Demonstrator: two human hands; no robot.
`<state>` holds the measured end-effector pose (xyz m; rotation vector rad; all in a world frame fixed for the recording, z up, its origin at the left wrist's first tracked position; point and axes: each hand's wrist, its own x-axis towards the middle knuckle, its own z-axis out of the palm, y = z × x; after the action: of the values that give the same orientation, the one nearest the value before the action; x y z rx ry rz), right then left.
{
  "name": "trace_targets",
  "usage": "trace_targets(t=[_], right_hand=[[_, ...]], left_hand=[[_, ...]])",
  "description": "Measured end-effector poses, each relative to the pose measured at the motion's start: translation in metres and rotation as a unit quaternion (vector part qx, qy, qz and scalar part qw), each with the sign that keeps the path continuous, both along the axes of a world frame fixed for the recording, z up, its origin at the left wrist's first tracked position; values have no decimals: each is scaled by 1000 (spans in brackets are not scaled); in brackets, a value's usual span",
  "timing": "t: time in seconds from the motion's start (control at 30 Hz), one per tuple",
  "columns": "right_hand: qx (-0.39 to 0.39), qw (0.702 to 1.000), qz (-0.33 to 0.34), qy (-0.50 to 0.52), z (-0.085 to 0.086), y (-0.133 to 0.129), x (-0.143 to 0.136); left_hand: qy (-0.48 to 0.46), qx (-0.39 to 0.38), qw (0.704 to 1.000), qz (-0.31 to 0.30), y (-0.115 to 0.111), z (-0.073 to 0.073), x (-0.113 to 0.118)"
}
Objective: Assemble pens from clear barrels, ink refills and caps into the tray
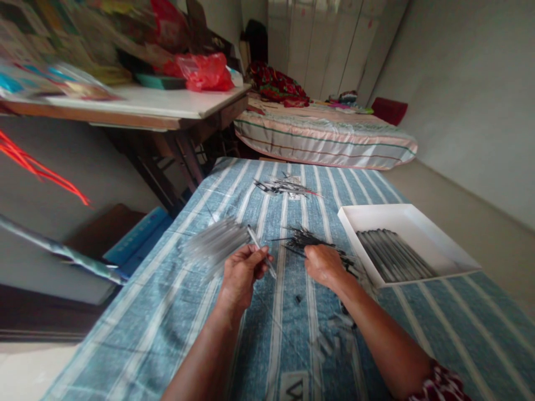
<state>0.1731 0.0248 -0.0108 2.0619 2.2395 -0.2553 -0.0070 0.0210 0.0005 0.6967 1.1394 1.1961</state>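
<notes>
Evidently the work is partway along. Left of the frame's centre, a blurred bundle of pale tubes [219, 242] lies on the striped surface [137, 328], presumably what remains to be handled. Just right of it, the left hand [243, 270] pinches one slim clear tube [253, 236] between thumb and fingers; the tube slants, its upper end rising past the thumb, its lower end poking out beyond the fingers. Near the middle of the frame, higher up, a mixed heap of thin pieces [286, 186] lies well apart from both hands. Right of centre, the right hand [322, 264] sits against a pile of black pieces [304, 238]; its fingertips are hidden, so I cannot tell whether they grip one. Small clear bits [328, 344] lie scattered lower down. At the right, a white box [445, 245] holds a row of dark sticks [393, 255], probably the finished share.
</notes>
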Motion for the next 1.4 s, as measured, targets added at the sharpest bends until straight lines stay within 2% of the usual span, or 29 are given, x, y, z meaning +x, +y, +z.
trace_targets(t=[0.23,0.5,0.7,0.83,0.97,1.13,1.3,1.4], right_hand=[[-11,1000,7,19,6,-21,20],[-20,996,-50,72,7,-38,57],[-29,997,-32,62,12,-48,74],[-38,999,-5,12,13,-55,72],[-47,997,53,-41,12,-58,63],[-32,993,77,-80,9,-58,55],[-17,993,101,-57,5,-61,53],[19,996,61,60,0,-63,54]], left_hand=[[-2,5,1000,0,-1,2,1],[14,16,1000,-5,0,-2,1],[25,23,999,-18,-1,-2,3],[34,26,999,-28,-1,-3,4],[46,28,998,-35,-2,-4,5],[47,32,997,-51,-2,-5,5],[44,33,997,-58,-3,-6,6],[42,28,997,-58,-4,-5,7]])
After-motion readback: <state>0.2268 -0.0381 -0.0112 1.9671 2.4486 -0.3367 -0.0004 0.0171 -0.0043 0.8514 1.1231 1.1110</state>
